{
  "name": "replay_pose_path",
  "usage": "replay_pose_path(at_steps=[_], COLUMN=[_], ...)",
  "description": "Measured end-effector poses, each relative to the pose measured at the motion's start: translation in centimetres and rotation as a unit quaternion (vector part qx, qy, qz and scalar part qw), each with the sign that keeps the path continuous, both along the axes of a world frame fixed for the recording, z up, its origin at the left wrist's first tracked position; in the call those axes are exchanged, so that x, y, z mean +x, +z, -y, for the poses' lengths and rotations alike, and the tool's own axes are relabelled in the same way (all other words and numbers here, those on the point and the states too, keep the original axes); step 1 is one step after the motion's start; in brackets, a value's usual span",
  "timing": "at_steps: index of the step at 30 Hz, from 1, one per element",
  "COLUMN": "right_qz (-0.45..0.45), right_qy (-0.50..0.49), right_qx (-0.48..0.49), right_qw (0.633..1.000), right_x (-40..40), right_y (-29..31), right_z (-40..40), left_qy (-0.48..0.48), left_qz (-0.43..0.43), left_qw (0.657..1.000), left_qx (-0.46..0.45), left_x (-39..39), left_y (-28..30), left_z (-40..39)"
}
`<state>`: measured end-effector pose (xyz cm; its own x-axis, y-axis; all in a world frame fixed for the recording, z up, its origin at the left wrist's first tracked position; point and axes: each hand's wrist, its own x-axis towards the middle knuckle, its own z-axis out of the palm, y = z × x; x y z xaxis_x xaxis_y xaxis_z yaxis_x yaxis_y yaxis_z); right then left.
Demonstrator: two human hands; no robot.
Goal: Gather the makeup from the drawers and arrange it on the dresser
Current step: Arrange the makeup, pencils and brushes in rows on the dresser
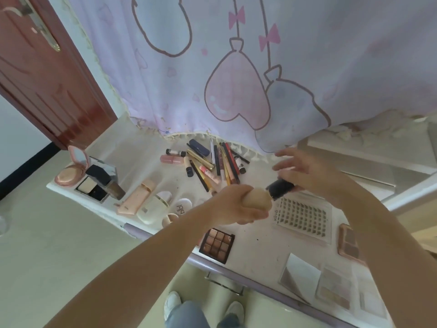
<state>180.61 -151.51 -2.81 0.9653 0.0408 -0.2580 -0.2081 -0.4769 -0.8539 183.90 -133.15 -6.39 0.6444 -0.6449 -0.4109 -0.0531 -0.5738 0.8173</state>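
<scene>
The left hand wrapped its grip around a rounded beige foundation bottle. The right hand pinched the bottle's black cylindrical cap above the makeup-strewn white table.

Balloon-print curtain behind; brown door left; sneakers below.

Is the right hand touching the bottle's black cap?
Touching: the head view shows the right hand with its fingers around the black cap.
</scene>
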Motion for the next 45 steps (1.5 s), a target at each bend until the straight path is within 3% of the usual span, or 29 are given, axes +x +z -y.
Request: replay_pose_path(at_steps=[5, 7, 9, 12, 15, 18, 23, 27, 32, 36, 40, 43, 45], right_qz=[-0.040, -0.055, -0.072, -0.081, -0.067, -0.062, -0.040, -0.055, -0.046, -0.041, -0.127, -0.105, -0.037], right_qy=[-0.152, -0.175, -0.136, 0.029, 0.113, 0.137, 0.141, 0.121, 0.094, 0.104, 0.100, 0.096, 0.056], right_qx=[0.086, 0.035, -0.075, -0.239, -0.302, -0.370, -0.415, -0.362, -0.359, -0.422, -0.446, -0.483, -0.482], right_qw=[0.984, 0.982, 0.985, 0.967, 0.944, 0.917, 0.898, 0.923, 0.928, 0.900, 0.880, 0.864, 0.873], right_x=[-2.1, -3.2, -4.1, -6.0, -7.2, -7.4, -8.0, -8.3, -8.8, -10.6, -12.5, -13.2, -13.6], right_y=[-4.0, -7.0, -10.3, -14.4, -17.1, -19.1, -17.8, -17.4, -17.4, -16.3, -15.7, -15.7, -16.7], right_z=[2.1, 1.6, 1.0, 0.1, -0.9, -0.5, -0.6, -0.4, -0.3, -0.1, -0.3, -0.6, -0.4], left_qy=[0.026, 0.026, 0.036, 0.048, 0.034, 0.041, 0.012, 0.042, 0.044, 0.043, 0.027, 0.024, 0.040], left_qz=[-0.053, -0.052, -0.046, -0.057, -0.036, -0.039, -0.074, -0.095, -0.078, -0.077, -0.069, -0.046, -0.033], left_qw=[0.998, 0.997, 0.997, 0.996, 0.998, 0.998, 0.996, 0.994, 0.995, 0.995, 0.996, 0.998, 0.998], left_qx=[0.032, 0.045, 0.044, 0.039, 0.044, 0.042, 0.054, 0.046, 0.041, 0.044, 0.042, 0.032, 0.027], left_x=[0.1, 0.0, -0.2, -0.8, -1.6, -2.1, -3.0, -3.2, -2.7, -2.5, -2.7, -3.0, -3.3], left_y=[-3.3, -4.8, -6.0, -7.3, -8.7, -9.7, -10.9, -11.6, -11.9, -12.3, -12.0, -11.5, -11.3], left_z=[1.4, 2.1, 2.7, 2.8, 2.4, 2.0, 1.3, 0.9, 0.8, 0.7, 0.3, -0.4, -1.0])
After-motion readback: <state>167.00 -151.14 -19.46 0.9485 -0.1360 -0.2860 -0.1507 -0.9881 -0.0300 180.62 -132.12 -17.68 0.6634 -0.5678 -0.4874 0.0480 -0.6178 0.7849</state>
